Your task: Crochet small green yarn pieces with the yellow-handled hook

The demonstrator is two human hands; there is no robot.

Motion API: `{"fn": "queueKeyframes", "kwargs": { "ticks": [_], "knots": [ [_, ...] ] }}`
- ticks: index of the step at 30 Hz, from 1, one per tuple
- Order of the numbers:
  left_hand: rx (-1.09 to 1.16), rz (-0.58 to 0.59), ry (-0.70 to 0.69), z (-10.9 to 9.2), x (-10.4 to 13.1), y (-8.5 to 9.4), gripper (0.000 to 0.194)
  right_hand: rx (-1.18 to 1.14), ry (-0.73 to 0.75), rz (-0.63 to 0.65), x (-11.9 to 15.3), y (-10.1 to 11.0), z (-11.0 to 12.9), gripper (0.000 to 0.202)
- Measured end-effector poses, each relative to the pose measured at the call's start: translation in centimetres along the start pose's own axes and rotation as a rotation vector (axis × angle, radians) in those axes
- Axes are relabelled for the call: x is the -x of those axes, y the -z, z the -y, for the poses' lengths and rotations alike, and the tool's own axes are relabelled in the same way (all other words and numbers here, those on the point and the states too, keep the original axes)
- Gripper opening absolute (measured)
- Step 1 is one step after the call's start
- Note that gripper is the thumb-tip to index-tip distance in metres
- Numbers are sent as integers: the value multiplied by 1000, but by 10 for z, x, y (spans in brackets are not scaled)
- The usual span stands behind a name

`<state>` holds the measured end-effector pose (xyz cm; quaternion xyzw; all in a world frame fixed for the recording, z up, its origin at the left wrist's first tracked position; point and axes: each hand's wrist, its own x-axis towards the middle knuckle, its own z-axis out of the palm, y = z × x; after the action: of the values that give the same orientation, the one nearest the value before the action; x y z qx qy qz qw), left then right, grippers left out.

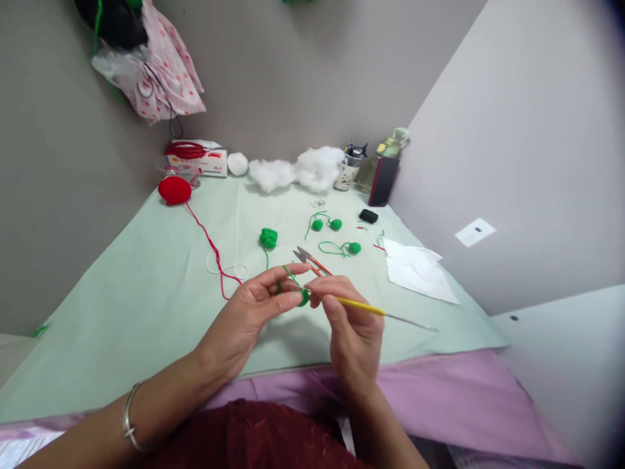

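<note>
A small green crochet piece sits between my hands above the pale counter. My left hand pinches it; my right hand pinches a yellow-handled crochet hook. Beyond are orange-handled thread snips and a green yarn ball.

Green ball: partly covered by the left hand.
Hook: near tip blurred at the right hand.
Scissors: handle ends hidden behind the grip.
Black item: cut off far beyond it.

Evenly lit, soft shadows, edges stretched, upper-right corner dark
</note>
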<state>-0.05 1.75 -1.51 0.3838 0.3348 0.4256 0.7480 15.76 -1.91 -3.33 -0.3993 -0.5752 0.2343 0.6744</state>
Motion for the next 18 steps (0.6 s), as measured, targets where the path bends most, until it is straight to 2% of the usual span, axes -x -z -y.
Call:
{"fn": "queueKeyframes", "kwargs": {
  "ticks": [7,10,13,18],
  "knots": [
    [-111,11,4,-3,6,0,33,-114,-161,-11,4,7,-10,24],
    [-132,6,-2,-4,7,1,32,-138,-151,1,3,9,-6,26],
    [-166,-27,-53,-1,7,3,33,26,-49,8,6,9,0,26],
    [-233,-71,-115,3,5,5,38,328,303,109,14,7,1,26]
  ]
}}
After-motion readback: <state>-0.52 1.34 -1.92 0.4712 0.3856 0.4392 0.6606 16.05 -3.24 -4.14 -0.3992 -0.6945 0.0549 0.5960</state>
